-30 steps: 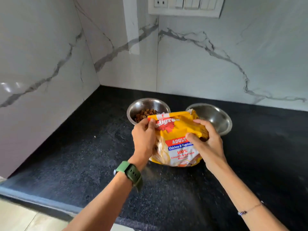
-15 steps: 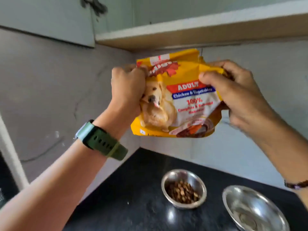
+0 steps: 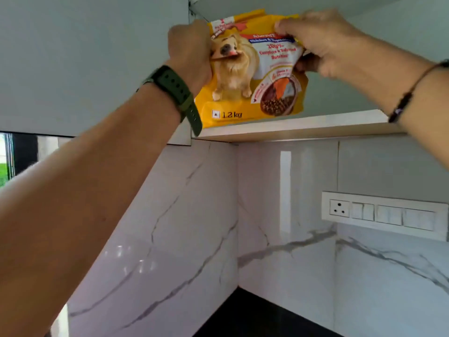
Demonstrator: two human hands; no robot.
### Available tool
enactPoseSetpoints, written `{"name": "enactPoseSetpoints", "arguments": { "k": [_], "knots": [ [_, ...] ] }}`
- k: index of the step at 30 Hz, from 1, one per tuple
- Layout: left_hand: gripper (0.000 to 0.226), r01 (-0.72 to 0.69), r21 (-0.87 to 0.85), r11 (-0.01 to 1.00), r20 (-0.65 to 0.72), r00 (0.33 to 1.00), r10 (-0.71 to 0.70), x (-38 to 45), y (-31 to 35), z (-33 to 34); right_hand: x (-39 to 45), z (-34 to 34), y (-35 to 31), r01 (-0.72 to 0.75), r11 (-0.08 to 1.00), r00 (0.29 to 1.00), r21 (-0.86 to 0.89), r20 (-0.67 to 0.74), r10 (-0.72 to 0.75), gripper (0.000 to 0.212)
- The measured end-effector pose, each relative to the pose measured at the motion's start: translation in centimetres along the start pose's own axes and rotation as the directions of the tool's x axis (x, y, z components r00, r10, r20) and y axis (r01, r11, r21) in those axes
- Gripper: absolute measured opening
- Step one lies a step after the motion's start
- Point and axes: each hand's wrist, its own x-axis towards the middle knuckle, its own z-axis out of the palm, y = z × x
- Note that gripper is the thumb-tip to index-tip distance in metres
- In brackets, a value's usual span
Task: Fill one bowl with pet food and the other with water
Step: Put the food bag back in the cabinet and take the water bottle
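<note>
The pet food bag (image 3: 252, 76) is up at the open cupboard shelf (image 3: 303, 128), far above the bench. Left hand (image 3: 192, 52) and right hand (image 3: 320, 42) pinch its top corners; the soft pouch probably sags, so holding near the top seems sensible

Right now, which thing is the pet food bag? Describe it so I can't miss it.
Look up to the open wall cabinet above the marble corner. On its shelf edge, between both hands, sits the yellow pet food bag. It alone is bright yellow, showing a golden dog and "1.2 kg".
</note>
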Motion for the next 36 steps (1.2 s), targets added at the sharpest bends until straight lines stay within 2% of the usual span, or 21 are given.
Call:
{"name": "enactPoseSetpoints", "arguments": {
  "k": [3, 5, 6, 7, 9, 11, 12, 14, 15, 17, 19, 21, 23, 25, 27, 30, 33, 36],
  "knots": [
    [0.032, -0.087, 0.068, 0.994, -0.108, 0.990, 0.094, 2.6, -1.3, 1.0, 4.2, 1.5, 1.6, -0.031, 0.996, 0.999, 0.079, 0.045, 0.028, 0.015],
    [0.016, -0.099, 0.182, 0.978, -0.131, 0.984, 0.124, 3.6, -3.0, 1.2, 6.3, 2.6, 3.5, -0.049, 0.994, 0.998, 0.101, 0.055, 0.044, 0.012],
    [0.019, -0.097, 0.198, 0.975, -0.129, 0.984, 0.124, 4.3, -4.1, 1.3, 7.2, 3.4, 4.4, -0.055, 0.995, 0.997, 0.082, 0.061, 0.050, 0.010],
    [0.028, -0.092, 0.237, 0.967, -0.139, 0.982, 0.127, 5.1, -5.3, 1.1, 8.0, 4.2, 5.3, -0.062, 0.997, 0.996, 0.053, 0.065, 0.059, 0.014],
    [0.030, -0.046, 0.292, 0.955, -0.170, 0.980, 0.100, 6.5, -7.3, 0.9, 9.2, 5.6, 7.0, -0.060, 0.996, 0.996, -0.064, 0.058, 0.063, 0.028],
    [0.026, -0.032, 0.298, 0.954, -0.196, 0.976, 0.094, 8.0, -8.7, 1.0, 10.1, 6.9, 8.2, 0.012, 0.956, 0.999, -0.293, 0.042, 0.000, 0.030],
    [0.027, -0.031, 0.308, 0.951, -0.204, 0.974, 0.098, 8.6, -9.1, 1.2, 10.3, 7.3, 8.5, 0.073, 0.890, 0.997, -0.450, 0.043, -0.060, 0.030],
    [0.028, -0.033, 0.331, 0.943, -0.212, 0.971, 0.109, 9.8, -9.7, 1.5, 9.9, 8.3, 8.6, 0.192, 0.657, 0.979, -0.729, 0.098, -0.178, 0.032],
    [0.028, -0.038, 0.343, 0.939, -0.215, 0.970, 0.117, 10.3, -10.1, 1.6, 9.3, 8.8, 8.5, 0.240, 0.546, 0.966, -0.803, 0.139, -0.219, 0.033],
    [0.027, -0.028, 0.365, 0.931, -0.221, 0.968, 0.116, 11.2, -10.9, 1.8, 7.7, 9.8, 8.2, 0.306, 0.376, 0.934, -0.874, 0.200, -0.296, 0.030],
    [0.028, -0.025, 0.397, 0.918, -0.242, 0.961, 0.131, 12.1, -11.6, 1.8, 5.7, 10.6, 7.9, 0.334, 0.250, 0.913, -0.909, 0.245, -0.327, 0.029],
    [0.029, -0.029, 0.420, 0.907, -0.254, 0.956, 0.148, 12.6, -12.2, 2.1, 4.7, 11.1, 7.6, 0.380, 0.162, 0.896, -0.911, 0.319, -0.309, 0.030],
    [0.029, -0.036, 0.448, 0.893, -0.260, 0.951, 0.168, 12.8, -12.4, 2.5, 4.8, 11.4, 7.1, 0.426, 0.117, 0.890, -0.897, 0.392, -0.233, 0.029],
    [0.029, -0.054, 0.472, 0.880, -0.237, 0.954, 0.186, 12.9, -12.5, 2.8, 5.6, 11.6, 6.4, 0.432, 0.069, 0.900, -0.899, 0.424, -0.104, 0.029],
    [0.029, -0.087, 0.518, 0.851, -0.186, 0.959, 0.212, 13.0, -12.6, 2.9, 6.8, 12.0, 5.8, 0.408, 0.076, 0.913, -0.910, 0.409, -0.001, 0.037],
    [0.031, -0.174, 0.620, 0.765, -0.045, 0.966, 0.256, 13.3, -13.7, 2.9, 8.2, 12.5, 6.2, 0.372, 0.086, 0.922, -0.924, 0.378, 0.078, 0.047],
    [0.038, -0.268, 0.789, 0.553, 0.139, 0.954, 0.265, 13.1, -15.6, 2.8, 9.6, 12.8, 8.5, 0.340, 0.063, 0.938, -0.938, 0.343, 0.045, 0.033],
    [0.043, -0.335, 0.858, 0.388, 0.281, 0.940, 0.192, 13.7, -17.8, 2.6, 11.2, 13.0, 11.0, 0.297, 0.067, 0.949, -0.953, 0.302, 0.089, 0.022]
  ]
}}
